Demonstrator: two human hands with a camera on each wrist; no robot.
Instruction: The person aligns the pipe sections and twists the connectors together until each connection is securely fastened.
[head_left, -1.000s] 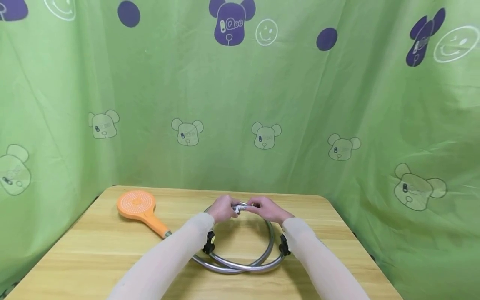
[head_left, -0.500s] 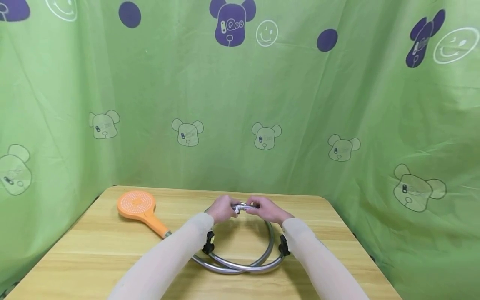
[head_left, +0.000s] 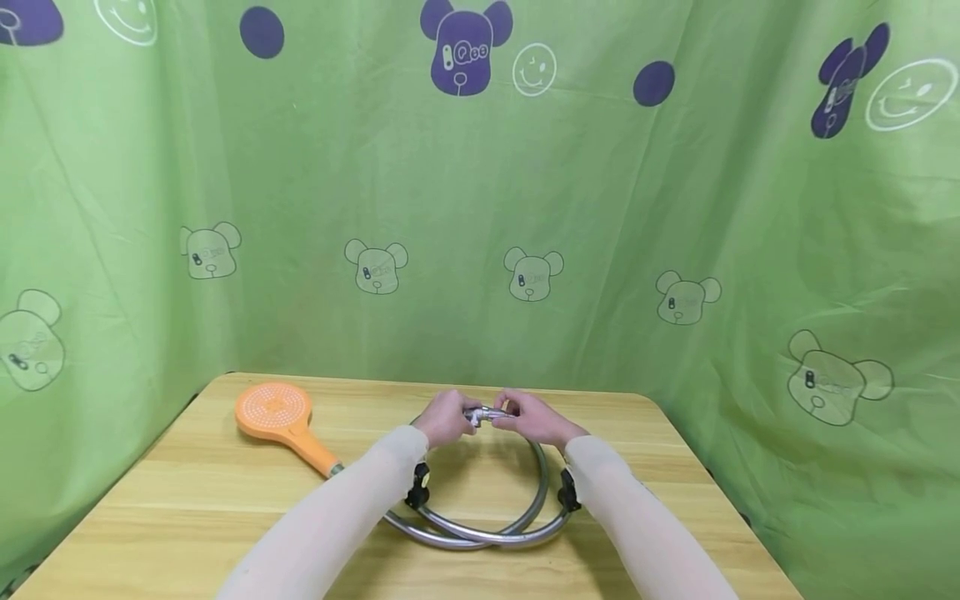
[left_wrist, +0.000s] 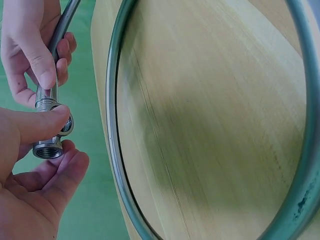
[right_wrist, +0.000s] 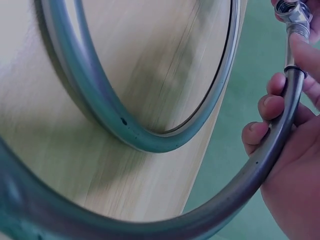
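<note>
Above the far part of the table, my left hand (head_left: 446,417) grips a chrome tee fitting (left_wrist: 48,149) between thumb and fingers, with a threaded opening showing. My right hand (head_left: 536,418) holds the metal end of a grey shower hose (right_wrist: 272,145), thumb and fingers around it. In the left wrist view the hose end meets the fitting in line, with some screw thread visible at the joint. The hose loops down onto the table between my forearms. Its other end joins the handle of an orange shower head (head_left: 274,410), which lies face up on the left.
The wooden table (head_left: 187,517) has rounded far corners. Behind and beside it hangs a green curtain (head_left: 450,183) printed with bear heads and circles. The hose coil crosses itself near the table's front, under and between the wrists.
The right hand's fingers have shifted slightly on the hose end, baring more metal beside the fitting. The left hand keeps its grip in place, and the shower head has not moved.
</note>
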